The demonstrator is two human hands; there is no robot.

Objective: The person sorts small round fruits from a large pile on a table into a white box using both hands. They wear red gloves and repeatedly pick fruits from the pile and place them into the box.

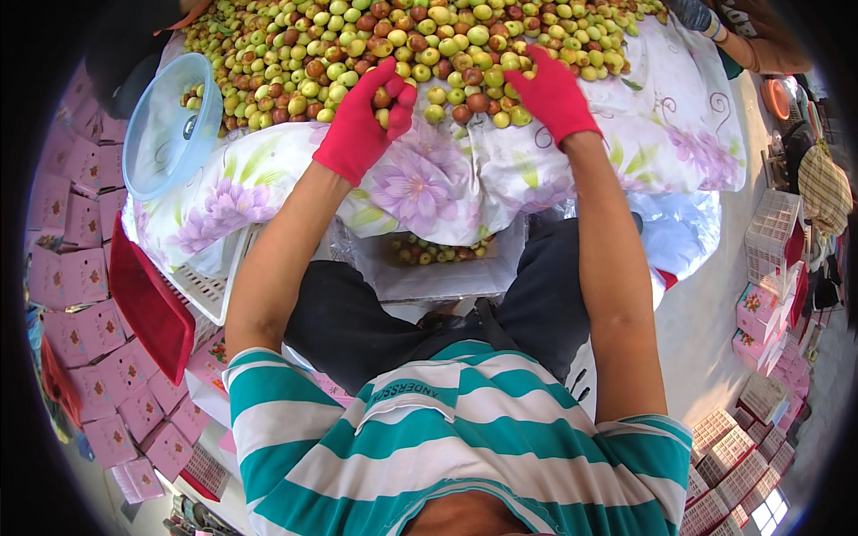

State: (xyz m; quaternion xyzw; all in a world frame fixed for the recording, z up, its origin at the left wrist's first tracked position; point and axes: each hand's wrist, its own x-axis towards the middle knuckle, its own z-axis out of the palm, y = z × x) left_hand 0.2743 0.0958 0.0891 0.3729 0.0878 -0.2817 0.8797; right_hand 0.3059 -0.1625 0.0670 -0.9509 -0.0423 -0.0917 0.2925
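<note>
A large heap of green and brown-red jujube fruits (322, 53) lies on a white cloth with purple flowers (419, 177). My left hand (372, 117), in a red glove, is curled around a few jujubes at the near edge of the heap. To its right my right hand (553, 94), gloved in red too, has thumb and fingers apart, its fingertips at the fruits; nothing shows held in it. At the left of the cloth a translucent blue plastic basin (161, 164) stands tilted. Below the cloth's front edge, between my knees, is an open box (436, 285) with more jujubes inside.
A co-worker's gloved hand (690, 13) is at the upper right, another person at the upper left. A white plastic crate (218, 295) and a red tray (151, 301) are near my left side. Pink boxes (84, 281) cover the left floor; stacked crates (771, 231) stand at right.
</note>
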